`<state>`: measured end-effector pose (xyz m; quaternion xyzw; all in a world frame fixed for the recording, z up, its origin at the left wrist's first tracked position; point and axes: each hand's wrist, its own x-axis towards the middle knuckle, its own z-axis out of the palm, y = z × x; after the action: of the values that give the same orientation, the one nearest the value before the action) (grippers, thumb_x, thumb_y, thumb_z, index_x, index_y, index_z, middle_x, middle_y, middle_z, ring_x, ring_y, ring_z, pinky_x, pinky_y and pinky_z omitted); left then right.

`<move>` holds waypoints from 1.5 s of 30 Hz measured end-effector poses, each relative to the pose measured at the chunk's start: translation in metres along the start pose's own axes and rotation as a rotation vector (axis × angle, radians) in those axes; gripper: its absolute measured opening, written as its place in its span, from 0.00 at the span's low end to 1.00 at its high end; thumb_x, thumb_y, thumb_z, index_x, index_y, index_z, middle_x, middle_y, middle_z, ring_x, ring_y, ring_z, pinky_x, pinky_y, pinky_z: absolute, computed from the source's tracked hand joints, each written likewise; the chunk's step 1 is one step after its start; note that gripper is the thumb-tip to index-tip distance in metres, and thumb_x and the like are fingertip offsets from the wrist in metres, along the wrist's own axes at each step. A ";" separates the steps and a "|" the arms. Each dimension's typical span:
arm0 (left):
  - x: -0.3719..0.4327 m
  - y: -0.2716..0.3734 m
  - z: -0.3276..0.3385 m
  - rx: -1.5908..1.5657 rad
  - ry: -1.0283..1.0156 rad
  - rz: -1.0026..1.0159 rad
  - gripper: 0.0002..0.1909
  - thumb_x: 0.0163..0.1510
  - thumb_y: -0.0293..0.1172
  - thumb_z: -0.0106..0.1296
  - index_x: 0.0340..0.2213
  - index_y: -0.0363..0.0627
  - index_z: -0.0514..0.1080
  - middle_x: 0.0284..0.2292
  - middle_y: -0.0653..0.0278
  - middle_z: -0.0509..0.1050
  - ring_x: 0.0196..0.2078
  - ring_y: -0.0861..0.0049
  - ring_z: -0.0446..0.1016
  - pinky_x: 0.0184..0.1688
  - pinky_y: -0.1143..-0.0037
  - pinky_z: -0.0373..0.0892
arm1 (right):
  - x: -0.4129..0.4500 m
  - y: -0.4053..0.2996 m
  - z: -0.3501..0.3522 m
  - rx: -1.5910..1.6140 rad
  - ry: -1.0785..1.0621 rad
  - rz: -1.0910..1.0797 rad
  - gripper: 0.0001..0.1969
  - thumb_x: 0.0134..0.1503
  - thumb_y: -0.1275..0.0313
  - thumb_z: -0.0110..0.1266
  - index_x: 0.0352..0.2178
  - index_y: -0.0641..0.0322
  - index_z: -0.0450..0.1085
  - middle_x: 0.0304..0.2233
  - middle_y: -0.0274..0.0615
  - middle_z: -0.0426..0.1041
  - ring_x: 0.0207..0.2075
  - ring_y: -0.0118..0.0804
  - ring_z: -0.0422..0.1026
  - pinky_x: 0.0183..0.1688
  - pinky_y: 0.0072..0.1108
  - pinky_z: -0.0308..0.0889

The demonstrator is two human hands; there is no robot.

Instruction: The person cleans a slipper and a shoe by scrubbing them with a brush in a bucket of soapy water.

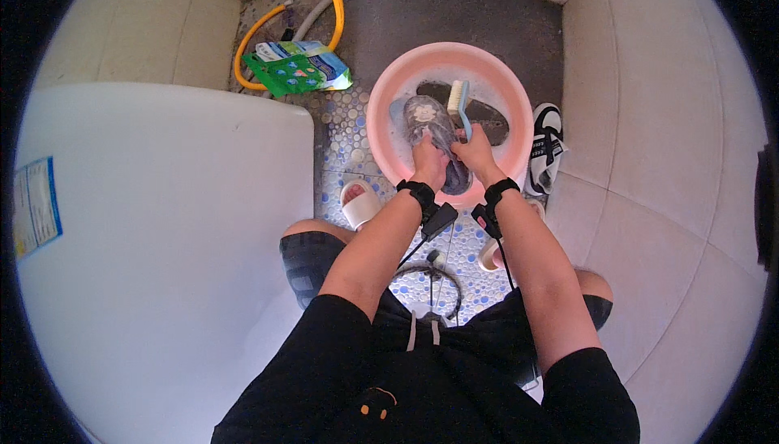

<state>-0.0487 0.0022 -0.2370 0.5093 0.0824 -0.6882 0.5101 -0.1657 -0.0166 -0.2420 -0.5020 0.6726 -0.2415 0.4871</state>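
A pink plastic basin (pixel 376 140) holds foamy water on the floor in front of me. My left hand (pixel 431 163) grips a wet grey shoe (pixel 420 106) with a pale flower-like mark, tilted over the water. Suds cover parts of its upper. In my right hand (pixel 477 153) is the light blue handle of a scrub brush (pixel 465 106), its white bristles facing left. The right fingers are also close beside the shoe; whether they touch it is unclear. Another dark shoe (pixel 492 124) lies partly under the foam behind the brush.
A black-and-white sneaker (pixel 546 149) stands between basin and tiled wall. Back left, a green-and-blue plastic packet (pixel 298 70) lies by a yellow hose (pixel 336 12) and a grey hose (pixel 313 13). A large white smooth-sided unit (pixel 182 201) fills the left. Cables hang from my wrist straps.
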 end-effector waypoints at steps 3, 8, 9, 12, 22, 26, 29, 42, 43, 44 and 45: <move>0.010 -0.009 -0.008 -0.021 -0.205 -0.022 0.21 0.63 0.43 0.29 0.46 0.39 0.62 0.46 0.54 0.68 0.48 0.64 0.68 0.50 0.65 0.63 | 0.005 0.012 0.007 -0.009 0.033 -0.004 0.21 0.41 0.72 0.61 0.35 0.70 0.62 0.30 0.44 0.69 0.27 0.37 0.71 0.32 0.25 0.68; 0.034 -0.017 -0.050 0.309 -0.101 -0.218 0.25 0.62 0.48 0.30 0.41 0.37 0.66 0.41 0.55 0.71 0.43 0.66 0.71 0.48 0.67 0.66 | -0.010 -0.004 0.018 -0.040 0.026 0.061 0.26 0.38 0.66 0.64 0.36 0.69 0.63 0.32 0.51 0.71 0.34 0.48 0.72 0.38 0.30 0.67; 0.028 -0.014 -0.050 0.461 -0.093 -0.338 0.25 0.62 0.48 0.31 0.40 0.36 0.66 0.40 0.55 0.72 0.41 0.68 0.72 0.45 0.67 0.68 | -0.013 -0.002 0.015 -0.098 0.007 0.079 0.27 0.37 0.64 0.65 0.36 0.69 0.63 0.34 0.57 0.71 0.38 0.55 0.72 0.40 0.33 0.66; 0.002 0.019 -0.024 0.626 0.020 -0.274 0.23 0.60 0.47 0.36 0.31 0.37 0.70 0.30 0.56 0.74 0.34 0.69 0.74 0.37 0.69 0.70 | -0.004 0.010 0.016 -0.185 0.081 0.107 0.26 0.39 0.63 0.65 0.36 0.68 0.64 0.37 0.57 0.71 0.41 0.55 0.70 0.41 0.36 0.65; 0.025 0.028 -0.044 1.319 0.256 0.693 0.27 0.52 0.29 0.50 0.53 0.36 0.59 0.48 0.43 0.64 0.50 0.56 0.66 0.52 0.68 0.62 | 0.024 0.008 0.046 0.026 0.079 -0.020 0.30 0.38 0.65 0.66 0.42 0.68 0.64 0.39 0.54 0.69 0.41 0.55 0.69 0.44 0.34 0.65; 0.047 0.017 -0.052 1.231 0.111 0.645 0.32 0.51 0.25 0.47 0.58 0.39 0.53 0.53 0.40 0.58 0.55 0.49 0.60 0.57 0.67 0.57 | 0.029 0.010 0.056 -0.093 0.106 0.023 0.31 0.40 0.67 0.65 0.46 0.65 0.62 0.43 0.56 0.67 0.46 0.56 0.66 0.46 0.36 0.64; 0.055 0.012 -0.050 1.324 0.095 0.544 0.32 0.51 0.21 0.45 0.58 0.39 0.52 0.54 0.42 0.58 0.56 0.52 0.60 0.57 0.70 0.57 | 0.026 0.011 0.058 -0.176 0.168 0.083 0.30 0.42 0.70 0.63 0.47 0.63 0.60 0.42 0.57 0.67 0.46 0.57 0.66 0.45 0.37 0.64; 0.078 -0.010 -0.059 1.588 0.060 0.060 0.16 0.48 0.25 0.43 0.40 0.34 0.68 0.37 0.38 0.71 0.49 0.46 0.65 0.49 0.62 0.64 | 0.049 0.068 0.063 -0.323 -0.068 0.314 0.31 0.45 0.78 0.54 0.52 0.69 0.55 0.45 0.63 0.67 0.45 0.60 0.67 0.45 0.39 0.64; 0.076 -0.012 -0.054 1.590 0.053 0.055 0.16 0.48 0.25 0.43 0.40 0.34 0.68 0.37 0.38 0.71 0.49 0.46 0.65 0.49 0.62 0.64 | 0.049 0.076 0.063 -0.324 -0.066 0.321 0.31 0.45 0.78 0.54 0.52 0.69 0.55 0.45 0.63 0.67 0.45 0.60 0.67 0.45 0.39 0.64; 0.073 -0.017 -0.049 1.609 0.102 0.059 0.17 0.47 0.25 0.42 0.40 0.35 0.68 0.34 0.40 0.73 0.46 0.45 0.67 0.47 0.62 0.65 | 0.049 0.085 0.062 -0.355 -0.080 0.297 0.29 0.44 0.78 0.54 0.51 0.69 0.58 0.42 0.62 0.69 0.43 0.59 0.69 0.44 0.39 0.65; 0.068 -0.016 -0.044 1.627 0.158 0.065 0.17 0.46 0.25 0.42 0.40 0.36 0.69 0.32 0.42 0.74 0.44 0.45 0.69 0.45 0.62 0.66 | 0.048 0.088 0.061 -0.385 -0.099 0.269 0.28 0.44 0.79 0.54 0.49 0.69 0.60 0.40 0.60 0.71 0.42 0.58 0.70 0.43 0.38 0.66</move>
<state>-0.0313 -0.0041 -0.3176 0.7694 -0.4218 -0.4796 -0.0066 -0.1503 -0.0165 -0.3584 -0.5027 0.7424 -0.0167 0.4426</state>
